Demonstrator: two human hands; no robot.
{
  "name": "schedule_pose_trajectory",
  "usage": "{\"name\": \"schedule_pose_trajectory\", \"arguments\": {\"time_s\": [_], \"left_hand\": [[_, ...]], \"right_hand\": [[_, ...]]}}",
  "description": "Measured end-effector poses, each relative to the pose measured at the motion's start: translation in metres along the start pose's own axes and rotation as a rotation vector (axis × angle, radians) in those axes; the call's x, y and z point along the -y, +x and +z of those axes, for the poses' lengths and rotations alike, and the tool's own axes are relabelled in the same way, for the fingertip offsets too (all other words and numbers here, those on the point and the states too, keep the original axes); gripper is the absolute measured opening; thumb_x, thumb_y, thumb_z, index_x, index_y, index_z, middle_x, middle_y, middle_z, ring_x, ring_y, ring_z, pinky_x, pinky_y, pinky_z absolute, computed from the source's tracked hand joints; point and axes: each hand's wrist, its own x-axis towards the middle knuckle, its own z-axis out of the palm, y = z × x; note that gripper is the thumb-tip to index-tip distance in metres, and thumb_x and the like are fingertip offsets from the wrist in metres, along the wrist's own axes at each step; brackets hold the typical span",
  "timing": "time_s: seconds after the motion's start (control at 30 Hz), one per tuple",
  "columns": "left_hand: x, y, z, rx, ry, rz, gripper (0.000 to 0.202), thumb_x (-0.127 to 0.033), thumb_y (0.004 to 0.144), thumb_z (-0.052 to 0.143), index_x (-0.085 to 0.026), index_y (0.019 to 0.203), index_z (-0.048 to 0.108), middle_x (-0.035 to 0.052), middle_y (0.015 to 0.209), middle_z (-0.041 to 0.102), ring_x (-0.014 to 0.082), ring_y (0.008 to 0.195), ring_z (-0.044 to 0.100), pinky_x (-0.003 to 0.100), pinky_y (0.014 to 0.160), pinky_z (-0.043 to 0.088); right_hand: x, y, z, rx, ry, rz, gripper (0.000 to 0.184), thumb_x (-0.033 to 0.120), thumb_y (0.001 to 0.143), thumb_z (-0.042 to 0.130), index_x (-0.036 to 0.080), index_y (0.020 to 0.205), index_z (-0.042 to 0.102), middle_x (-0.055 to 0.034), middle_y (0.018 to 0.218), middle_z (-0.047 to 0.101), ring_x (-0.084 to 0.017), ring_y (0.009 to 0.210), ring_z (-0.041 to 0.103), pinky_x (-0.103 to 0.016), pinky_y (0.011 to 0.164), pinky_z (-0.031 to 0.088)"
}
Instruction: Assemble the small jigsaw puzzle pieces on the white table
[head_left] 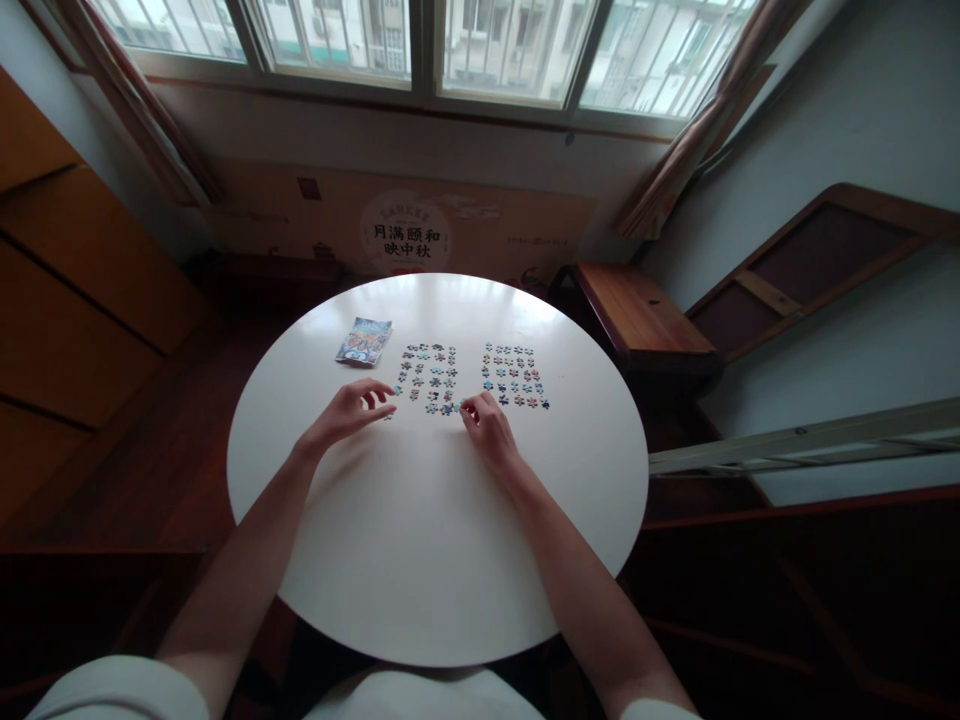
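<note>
Loose jigsaw puzzle pieces (pixel 436 383) lie in rows on the white round table (pixel 420 540), and a second block of puzzle pieces (pixel 516 376) sits to the right. My left hand (pixel 351 410) is at the left edge of the first block, thumb and fingers apart. One puzzle piece (pixel 397 391) is by its fingertips, another just below its thumb. My right hand (pixel 486 422) is at the lower right corner of the same block. Its fingers are pinched together at a small puzzle piece (pixel 456 407), which they partly hide.
A colourful printed packet (pixel 364 342) lies at the table's back left. Beyond the table's right side stands a wooden bench (pixel 637 310). A printed banner (pixel 480 225) covers the wall under the window, and an orange-brown cabinet (pixel 82 290) stands at the left.
</note>
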Motion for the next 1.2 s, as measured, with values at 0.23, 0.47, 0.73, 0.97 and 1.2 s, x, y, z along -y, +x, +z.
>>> {"name": "schedule_pose_trajectory", "arguments": {"time_s": [0.23,0.47,0.73,0.97,1.2], "left_hand": [[-0.024,-0.001,0.042,0.059,-0.148,0.003,0.040,-0.044,0.076,0.069,-0.018,0.106,0.066,0.0023,0.076,0.068,0.0119,0.062,0.060,0.022,0.058,0.049],[-0.027,-0.001,0.063,0.065,-0.256,-0.001,0.031,-0.039,0.078,0.068,-0.015,0.097,0.069,0.0034,0.073,0.068,0.0117,0.059,0.061,0.022,0.056,0.049],[-0.013,0.003,0.033,-0.039,-0.047,0.065,0.026,-0.039,0.080,0.065,-0.016,0.091,0.071,0.0051,0.083,0.070,0.0126,0.066,0.062,0.022,0.057,0.047],[0.017,0.005,-0.002,-0.145,0.145,-0.060,0.029,-0.040,0.078,0.064,-0.017,0.093,0.072,0.0057,0.089,0.071,0.0138,0.068,0.062,0.025,0.063,0.051],[0.023,0.004,0.004,-0.088,0.149,-0.080,0.030,-0.041,0.079,0.063,-0.017,0.095,0.073,0.0056,0.089,0.067,0.0153,0.074,0.063,0.026,0.068,0.052]], "right_hand": [[0.011,-0.003,0.004,0.070,0.094,-0.126,0.015,0.024,0.093,0.047,0.019,0.089,0.061,-0.0037,0.091,0.056,-0.012,0.073,0.055,-0.023,0.073,0.045],[0.011,-0.002,0.007,0.099,0.133,-0.166,0.015,0.025,0.092,0.049,0.019,0.088,0.062,-0.0040,0.092,0.056,-0.012,0.073,0.056,-0.024,0.072,0.046],[0.009,-0.001,0.002,0.030,0.136,-0.106,0.016,0.024,0.091,0.048,0.018,0.100,0.061,-0.0035,0.091,0.057,-0.011,0.069,0.057,-0.023,0.069,0.047],[-0.001,0.000,0.000,-0.071,0.082,-0.054,0.019,0.022,0.089,0.049,0.018,0.101,0.063,-0.0042,0.089,0.059,-0.012,0.068,0.057,-0.025,0.070,0.047],[-0.007,0.000,-0.002,-0.109,-0.060,0.036,0.019,0.022,0.088,0.050,0.018,0.092,0.068,-0.0055,0.090,0.060,-0.015,0.071,0.057,-0.026,0.068,0.046]]}}
